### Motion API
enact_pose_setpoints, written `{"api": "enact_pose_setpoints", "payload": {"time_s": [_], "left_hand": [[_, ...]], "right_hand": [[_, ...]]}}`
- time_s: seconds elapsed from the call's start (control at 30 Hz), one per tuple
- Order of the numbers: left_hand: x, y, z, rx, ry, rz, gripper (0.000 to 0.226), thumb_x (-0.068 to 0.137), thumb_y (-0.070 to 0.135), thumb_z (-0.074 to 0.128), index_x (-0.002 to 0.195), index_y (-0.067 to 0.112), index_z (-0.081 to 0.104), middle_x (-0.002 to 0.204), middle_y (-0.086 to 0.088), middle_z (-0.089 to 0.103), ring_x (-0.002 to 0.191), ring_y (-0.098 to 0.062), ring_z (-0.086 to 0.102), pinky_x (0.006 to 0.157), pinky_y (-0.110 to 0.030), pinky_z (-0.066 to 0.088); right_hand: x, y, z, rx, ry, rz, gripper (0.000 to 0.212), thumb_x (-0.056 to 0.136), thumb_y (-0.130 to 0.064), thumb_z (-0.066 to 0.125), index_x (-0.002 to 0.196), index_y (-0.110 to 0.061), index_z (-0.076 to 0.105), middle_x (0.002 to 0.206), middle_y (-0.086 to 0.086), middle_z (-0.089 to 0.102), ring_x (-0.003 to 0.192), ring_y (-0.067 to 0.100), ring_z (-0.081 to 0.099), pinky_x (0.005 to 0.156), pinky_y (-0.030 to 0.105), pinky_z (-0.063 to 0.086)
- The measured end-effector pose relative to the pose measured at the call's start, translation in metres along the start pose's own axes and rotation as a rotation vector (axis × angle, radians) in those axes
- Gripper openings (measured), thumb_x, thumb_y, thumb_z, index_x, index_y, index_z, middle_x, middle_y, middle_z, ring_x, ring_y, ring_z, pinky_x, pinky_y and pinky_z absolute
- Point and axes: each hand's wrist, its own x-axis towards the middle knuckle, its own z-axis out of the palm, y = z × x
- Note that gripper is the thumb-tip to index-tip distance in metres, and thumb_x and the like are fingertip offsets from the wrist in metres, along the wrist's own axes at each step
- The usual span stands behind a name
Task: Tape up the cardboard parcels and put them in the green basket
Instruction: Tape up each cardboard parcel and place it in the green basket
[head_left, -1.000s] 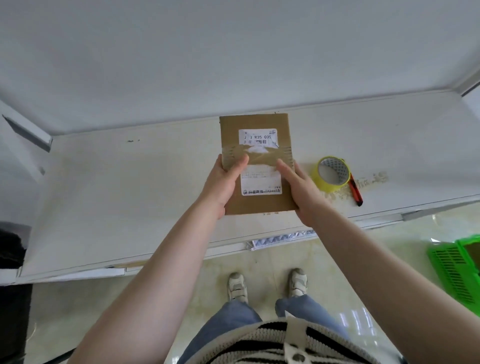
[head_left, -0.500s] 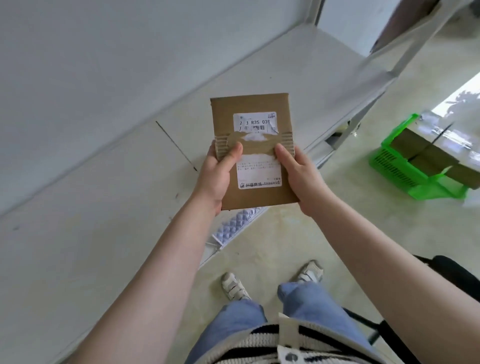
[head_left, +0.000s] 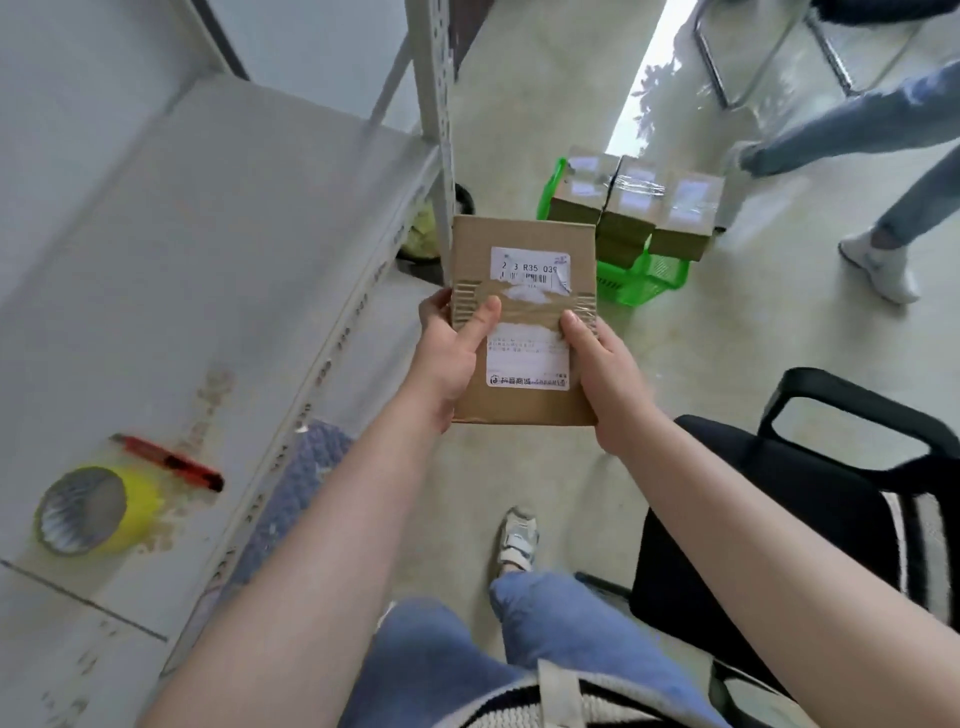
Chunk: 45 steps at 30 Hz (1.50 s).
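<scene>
Both hands grip the cardboard parcel (head_left: 524, 332): my left hand (head_left: 451, 358) wraps its left edge with the thumb laid across the clear tape band, my right hand (head_left: 602, 374) clasps the right edge, thumb on the label. I note the parcel is held flat, face up, above the floor beside the shelf (head_left: 208, 270). Beyond it, the green basket (head_left: 644, 275) stands on the floor, holding several taped parcels (head_left: 639, 208). On the shelf lie a yellow tape roll (head_left: 96, 512) and a red cutter (head_left: 169, 461), near each other.
</scene>
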Motion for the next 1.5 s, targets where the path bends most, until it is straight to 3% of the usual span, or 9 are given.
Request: {"api": "enact_pose_setpoints", "payload": {"time_s": [0.1,0.2,0.33,0.53,0.73,0.93,1.07,1.23,1.5], "left_hand": [[0.033,0.006,0.048,0.041,-0.049,-0.032,0.052,0.091,0.034,0.067,0.130,0.018,0.034,0.111,0.000,0.064,0.090,-0.010,0.067,0.063,-0.023,0.056],[0.065,0.013,0.085,0.073,-0.107,-0.077,0.056,0.091,0.034,0.067,0.134,0.018,0.034,0.119,-0.007,0.063,0.096,-0.018,0.068,0.067,-0.029,0.056],[0.110,0.023,0.121,0.144,-0.168,-0.132,0.061,0.091,0.037,0.066,0.138,0.016,0.032,0.113,-0.002,0.062,0.088,-0.014,0.066,0.053,-0.023,0.055],[0.196,0.041,0.158,0.252,-0.228,-0.188,0.068,0.090,0.042,0.065,0.143,0.016,0.031,0.128,-0.010,0.060,0.108,-0.026,0.064,0.092,-0.045,0.054],[0.291,0.080,0.192,0.319,-0.261,-0.199,0.069,0.091,0.041,0.065,0.144,0.012,0.032,0.133,-0.011,0.057,0.113,-0.026,0.061,0.098,-0.045,0.051],[0.367,0.109,0.230,0.399,-0.252,-0.174,0.051,0.093,0.037,0.064,0.132,0.009,0.049,0.126,-0.010,0.064,0.112,-0.025,0.063,0.100,-0.043,0.050],[0.423,0.117,0.262,0.407,-0.242,-0.173,0.042,0.090,0.034,0.069,0.124,0.012,0.056,0.124,-0.010,0.065,0.111,-0.025,0.064,0.100,-0.043,0.050],[0.494,0.112,0.301,0.413,-0.217,-0.180,0.052,0.083,0.026,0.077,0.128,0.015,0.054,0.124,-0.005,0.066,0.111,-0.020,0.064,0.098,-0.034,0.050],[0.617,0.067,0.346,0.573,-0.129,-0.228,0.078,0.079,0.040,0.079,0.141,0.017,0.039,0.131,-0.002,0.060,0.116,-0.021,0.059,0.104,-0.040,0.045]], "right_hand": [[0.031,-0.015,-0.037,0.034,0.063,0.024,0.021,0.098,-0.035,0.054,0.114,-0.026,0.064,0.104,-0.006,0.074,0.096,0.013,0.070,0.085,0.033,0.056],[0.058,-0.027,-0.063,0.066,0.117,0.055,0.017,0.098,-0.036,0.053,0.107,-0.027,0.063,0.101,-0.006,0.074,0.092,0.012,0.070,0.075,0.028,0.057],[0.098,-0.040,-0.085,0.076,0.200,0.081,0.021,0.098,-0.038,0.053,0.111,-0.026,0.063,0.103,-0.007,0.072,0.090,0.010,0.069,0.066,0.024,0.053],[0.180,-0.068,-0.097,0.075,0.247,0.135,0.031,0.099,-0.038,0.051,0.122,-0.020,0.059,0.112,-0.001,0.069,0.094,0.014,0.067,0.065,0.024,0.053],[0.272,-0.109,-0.095,0.082,0.300,0.153,0.029,0.100,-0.036,0.050,0.121,-0.019,0.059,0.105,-0.003,0.068,0.088,0.010,0.065,0.062,0.021,0.049],[0.359,-0.138,-0.107,0.041,0.330,0.176,0.033,0.099,-0.039,0.050,0.124,-0.019,0.058,0.111,-0.003,0.067,0.094,0.011,0.063,0.070,0.025,0.049],[0.427,-0.151,-0.126,0.009,0.289,0.214,0.047,0.099,-0.041,0.049,0.139,-0.015,0.049,0.129,0.005,0.061,0.115,0.022,0.059,0.096,0.038,0.049],[0.511,-0.163,-0.151,-0.109,0.253,0.223,0.052,0.100,-0.041,0.048,0.144,-0.013,0.042,0.139,0.006,0.054,0.128,0.023,0.050,0.107,0.041,0.041],[0.635,-0.150,-0.180,-0.168,0.233,0.273,0.053,0.101,-0.039,0.047,0.147,-0.016,0.037,0.145,0.004,0.049,0.133,0.022,0.045,0.112,0.043,0.036]]}}
